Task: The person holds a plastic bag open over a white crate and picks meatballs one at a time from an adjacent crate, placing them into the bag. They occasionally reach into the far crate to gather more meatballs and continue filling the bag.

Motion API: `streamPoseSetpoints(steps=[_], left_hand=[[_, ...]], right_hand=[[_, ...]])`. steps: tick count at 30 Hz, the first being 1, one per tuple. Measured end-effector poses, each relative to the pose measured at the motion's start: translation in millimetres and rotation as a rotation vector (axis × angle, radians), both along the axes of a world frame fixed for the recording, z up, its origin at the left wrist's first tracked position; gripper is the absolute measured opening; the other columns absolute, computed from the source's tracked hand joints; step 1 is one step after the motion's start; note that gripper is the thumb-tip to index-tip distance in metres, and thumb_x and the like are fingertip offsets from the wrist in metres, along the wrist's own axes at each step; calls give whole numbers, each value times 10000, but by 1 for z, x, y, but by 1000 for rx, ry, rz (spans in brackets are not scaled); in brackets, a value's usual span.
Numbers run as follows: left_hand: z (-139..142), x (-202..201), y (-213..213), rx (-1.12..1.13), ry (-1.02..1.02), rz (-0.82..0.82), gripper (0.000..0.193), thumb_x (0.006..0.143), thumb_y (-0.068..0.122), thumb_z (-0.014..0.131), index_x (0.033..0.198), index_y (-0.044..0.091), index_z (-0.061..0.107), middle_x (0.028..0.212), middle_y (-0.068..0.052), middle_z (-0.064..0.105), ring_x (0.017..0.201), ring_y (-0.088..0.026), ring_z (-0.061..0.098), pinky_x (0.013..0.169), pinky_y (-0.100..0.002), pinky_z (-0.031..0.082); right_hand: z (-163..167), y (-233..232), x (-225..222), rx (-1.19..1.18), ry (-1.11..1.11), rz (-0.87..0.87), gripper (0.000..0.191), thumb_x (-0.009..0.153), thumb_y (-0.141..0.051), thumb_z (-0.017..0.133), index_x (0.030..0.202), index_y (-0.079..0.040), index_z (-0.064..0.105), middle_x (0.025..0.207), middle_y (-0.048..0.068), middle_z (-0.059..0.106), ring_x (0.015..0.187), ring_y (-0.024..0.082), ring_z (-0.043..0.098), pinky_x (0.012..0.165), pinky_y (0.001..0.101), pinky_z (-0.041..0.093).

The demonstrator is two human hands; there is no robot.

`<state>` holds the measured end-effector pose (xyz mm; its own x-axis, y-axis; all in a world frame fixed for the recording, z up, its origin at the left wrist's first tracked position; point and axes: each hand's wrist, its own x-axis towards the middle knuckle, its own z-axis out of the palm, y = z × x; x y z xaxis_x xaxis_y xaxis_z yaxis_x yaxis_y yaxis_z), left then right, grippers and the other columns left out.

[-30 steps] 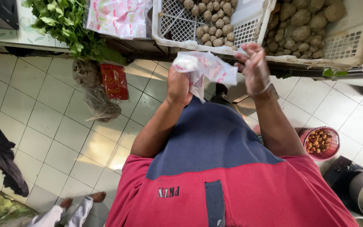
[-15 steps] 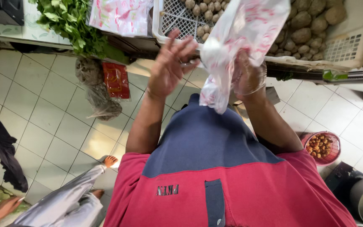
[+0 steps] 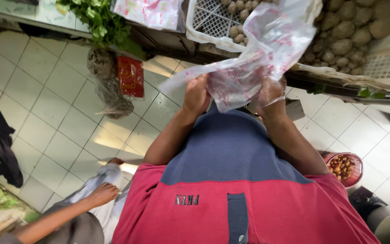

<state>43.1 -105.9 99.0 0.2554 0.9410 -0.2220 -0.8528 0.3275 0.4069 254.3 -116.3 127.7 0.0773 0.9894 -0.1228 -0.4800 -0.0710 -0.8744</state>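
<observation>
Thin white plastic printed with pink fills the middle of the view: a plastic bag [image 3: 267, 49] held up in front of the person's chest, both hands closed on its lower edge. The left hand [image 3: 197, 94] pinches the film with fingers curled over it; the right hand [image 3: 271, 91] grips it from behind, showing dimly through the plastic. The bag rises in front of a white slotted crate [image 3: 208, 22] of small brown tubers, beside a second crate [image 3: 380, 63] piled with larger brown ones. Left of the crates, a flat white package [image 3: 152, 12] with pink print lies on the stall edge, next to a bunch of leafy greens [image 3: 98, 20]. On the tiled floor [image 3: 46, 113] below, a rectangular red packet [image 3: 130, 77] leans by a clear sack [image 3: 109, 90]. A red basket [image 3: 346, 168] of brown nuts sits at lower right. Another person's hand [image 3: 102, 194] reaches in at lower left.
</observation>
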Motion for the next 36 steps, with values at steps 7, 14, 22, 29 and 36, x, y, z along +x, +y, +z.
streamPoseSetpoints(steps=[7, 14, 22, 29, 36], left_hand=[[-36, -56, -60, -37, 531, 157, 142, 1057, 44, 590, 1111, -51, 681, 986, -74, 693, 827, -123, 622, 712, -264, 514], [-8, -63, -73, 181, 831, 237, 225, 1122, 175, 616, 1039, -27, 674, 886, 62, 614, 818, -22, 519, 743, -217, 442], [69, 16, 11, 322, 541, 51, 204, 1034, 142, 685, 1134, -36, 698, 1029, -57, 737, 930, -108, 659, 815, -278, 550], [68, 65, 51, 663, 631, -1, 218, 937, 103, 754, 1108, 4, 661, 1049, -9, 684, 977, -77, 624, 863, -258, 530], [48, 62, 130, 479, 1130, 319, 107, 913, -27, 683, 864, 17, 599, 783, -2, 582, 706, -65, 485, 620, -251, 422]], right_hand=[[-36, 5, 9, -318, -1062, 339, 628, 875, -396, 807, 1343, -79, 534, 1115, 80, 655, 879, 213, 613, 767, 334, 513], [15, -15, 17, 263, -1051, -214, 638, 934, -381, 866, 1312, -16, 503, 975, 36, 487, 765, 116, 428, 746, 260, 430], [78, -15, -36, 386, -856, 197, 627, 885, -231, 812, 1345, 39, 484, 1192, 183, 638, 982, 228, 673, 806, 310, 585], [41, 29, 31, 504, -1114, -242, 294, 969, 35, 724, 1205, -40, 565, 1047, 117, 656, 905, 275, 679, 837, 401, 593], [30, 135, 221, 166, 175, -437, 267, 982, -176, 639, 1209, -55, 569, 1106, 108, 568, 929, 284, 595, 858, 509, 607]])
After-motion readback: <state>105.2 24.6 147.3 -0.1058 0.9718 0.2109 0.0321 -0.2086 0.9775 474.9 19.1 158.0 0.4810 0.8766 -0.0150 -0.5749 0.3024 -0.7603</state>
